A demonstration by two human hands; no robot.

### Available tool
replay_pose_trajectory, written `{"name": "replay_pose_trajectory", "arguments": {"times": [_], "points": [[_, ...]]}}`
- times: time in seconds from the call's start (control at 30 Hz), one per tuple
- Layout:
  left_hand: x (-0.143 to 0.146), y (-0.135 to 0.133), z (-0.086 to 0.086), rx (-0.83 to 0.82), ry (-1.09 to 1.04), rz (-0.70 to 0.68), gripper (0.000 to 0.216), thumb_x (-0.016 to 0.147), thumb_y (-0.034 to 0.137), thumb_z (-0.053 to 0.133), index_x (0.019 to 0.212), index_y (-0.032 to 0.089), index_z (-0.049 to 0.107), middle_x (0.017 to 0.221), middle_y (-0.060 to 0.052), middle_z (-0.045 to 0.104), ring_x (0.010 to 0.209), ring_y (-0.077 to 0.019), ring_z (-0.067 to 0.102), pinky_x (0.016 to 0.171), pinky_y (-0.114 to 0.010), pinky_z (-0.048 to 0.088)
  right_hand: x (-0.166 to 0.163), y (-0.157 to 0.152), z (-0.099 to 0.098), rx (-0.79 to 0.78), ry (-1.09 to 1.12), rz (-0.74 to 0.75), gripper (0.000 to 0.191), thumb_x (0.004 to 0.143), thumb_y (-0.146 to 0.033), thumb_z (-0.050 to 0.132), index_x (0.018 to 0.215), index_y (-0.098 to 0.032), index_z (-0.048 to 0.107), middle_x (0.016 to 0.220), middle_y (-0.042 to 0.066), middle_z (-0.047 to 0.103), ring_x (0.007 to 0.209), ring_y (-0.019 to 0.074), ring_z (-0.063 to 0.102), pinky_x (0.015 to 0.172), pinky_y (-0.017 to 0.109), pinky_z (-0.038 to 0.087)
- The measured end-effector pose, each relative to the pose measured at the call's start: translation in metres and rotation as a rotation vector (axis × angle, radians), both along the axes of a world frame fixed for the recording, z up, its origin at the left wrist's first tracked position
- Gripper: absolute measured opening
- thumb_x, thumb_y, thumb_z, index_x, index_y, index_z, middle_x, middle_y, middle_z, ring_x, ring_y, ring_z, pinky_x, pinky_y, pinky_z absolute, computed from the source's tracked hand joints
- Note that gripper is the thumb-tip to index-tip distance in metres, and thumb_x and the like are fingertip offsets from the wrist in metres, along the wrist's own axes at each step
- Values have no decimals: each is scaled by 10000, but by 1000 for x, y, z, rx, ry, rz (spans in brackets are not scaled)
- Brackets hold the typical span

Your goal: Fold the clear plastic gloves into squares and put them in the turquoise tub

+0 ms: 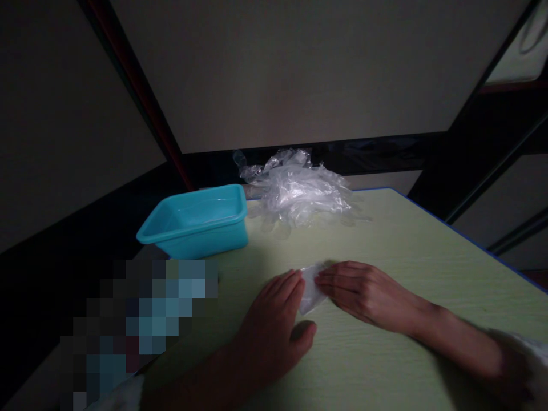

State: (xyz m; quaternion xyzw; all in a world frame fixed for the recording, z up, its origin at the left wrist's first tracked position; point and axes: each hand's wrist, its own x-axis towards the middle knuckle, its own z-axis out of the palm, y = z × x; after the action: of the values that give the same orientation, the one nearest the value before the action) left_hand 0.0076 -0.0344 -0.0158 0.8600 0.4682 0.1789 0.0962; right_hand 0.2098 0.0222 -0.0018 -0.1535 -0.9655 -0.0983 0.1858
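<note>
left hand (pixel 274 325): we see it open and flat, palm down, fingertips resting on the small clear plastic piece (pixel 310 292)
right hand (pixel 369 294): open too, fingers stretched, tips touching the same piece
small clear plastic piece: on the green table (pixel 419 245), between both hands
behind: we see a teal tub (pixel 194 222) just beside a pile of clear plastic (pixel 299 191)
</note>
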Motion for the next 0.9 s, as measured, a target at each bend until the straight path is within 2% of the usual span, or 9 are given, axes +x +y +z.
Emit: {"name": "replay_pose_trajectory", "arguments": {"times": [0.2,0.3,0.4,0.47,0.53,0.67,0.8,0.9], "points": [[0,0,0,47,-78,-22,474,725,151,512,1186,42,508,1274,-175,515,1172,-265,468,1011,-454,366,0,-4,5,-92,70,23,354,935,-165,311,914,-87,656,858,106,707,784,209,649,711,352,531],[1,1,0,55,-152,-40,425,727,138,501,1144,70,546,1230,-153,557,1133,-252,503,1014,-454,350,2,-7,6,-245,98,-24,313,916,-171,338,887,-112,644,824,106,694,748,198,643,682,345,520],[1,2,1,42,-273,-40,334,741,132,482,1053,108,599,1154,-127,608,1079,-231,540,1003,-420,351,2,-10,9,-462,198,-94,279,896,-185,360,934,-133,632,763,76,679,691,178,634,637,311,503],[2,2,2,-23,-362,-18,299,749,142,479,1014,118,614,1091,-118,636,1022,-223,569,950,-376,394,1,-12,12,-641,285,-162,264,885,-208,382,924,-149,637,742,53,677,651,160,625,606,278,488],[3,2,4,-136,-430,45,246,756,177,481,944,119,628,960,-107,665,901,-221,602,833,-338,448,-2,-14,15,-821,370,-241,249,869,-248,414,842,-158,644,711,37,668,617,146,606,556,246,464],[5,4,9,-340,-561,185,191,755,278,465,649,151,561,639,-43,592,645,-192,560,614,-288,426,-7,-15,17,-1141,551,-318,259,816,-349,477,703,-157,609,566,-5,568,502,114,504,441,212,361],[7,9,10,-490,-855,185,170,718,312,475,629,168,486,589,5,517,580,-141,500,528,-226,365,-11,-15,17,-1385,668,-333,238,726,-388,609,665,-158,596,525,-27,530,476,98,444,460,221,322],[7,12,9,-562,-978,191,166,699,316,512,639,163,486,561,28,498,526,-110,461,499,-206,332,-12,-14,16,-1499,713,-345,257,675,-395,667,647,-149,597,505,-30,521,458,82,412,458,215,288]]}}
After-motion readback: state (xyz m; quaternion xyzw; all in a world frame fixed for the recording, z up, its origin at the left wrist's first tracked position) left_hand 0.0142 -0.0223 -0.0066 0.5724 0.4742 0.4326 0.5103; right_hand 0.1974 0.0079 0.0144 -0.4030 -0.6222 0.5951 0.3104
